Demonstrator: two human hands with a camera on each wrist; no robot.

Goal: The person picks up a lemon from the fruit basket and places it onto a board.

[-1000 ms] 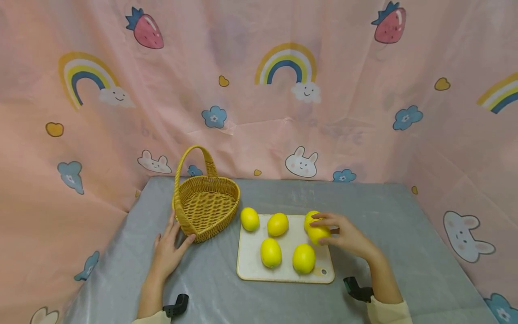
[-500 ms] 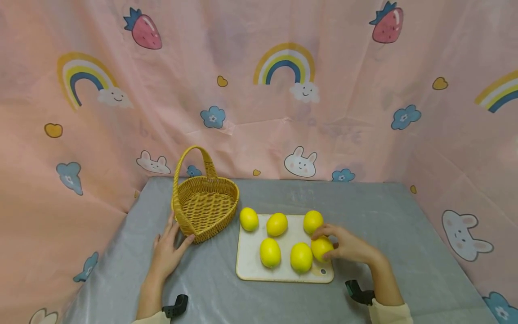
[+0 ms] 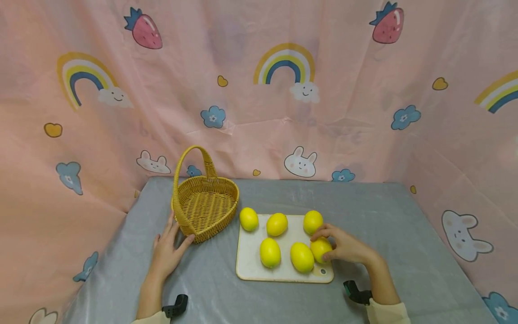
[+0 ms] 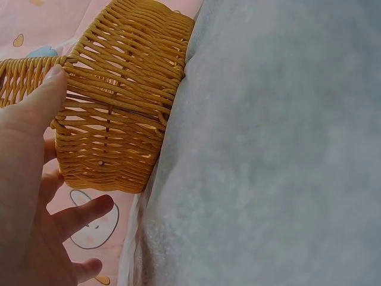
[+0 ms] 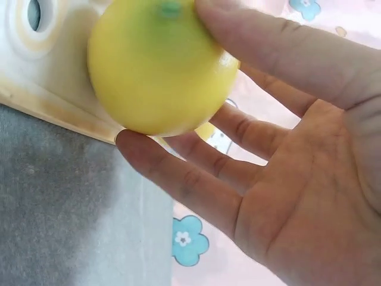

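In the head view my left hand rests at the near left side of a yellow wicker basket with a tall handle. Its fingers are spread and mostly straight; the left wrist view shows the thumb touching the woven rim, with two fingers partly hidden behind the basket. My right hand holds a lemon between thumb and fingers at the right side of a white cutting board. That lemon appears close up in the right wrist view, its greenish tip showing. Beside it lies another lemon.
More lemons lie on the board: one at the back right, a back-middle lemon, a front-left lemon and a lemon at the back-left corner. Grey cloth covers the table; a pink patterned curtain hangs behind.
My right hand has brought its lemon toward the front right of the board, beside the front lemon, which has shifted slightly left. The left hand and basket look unmoved.
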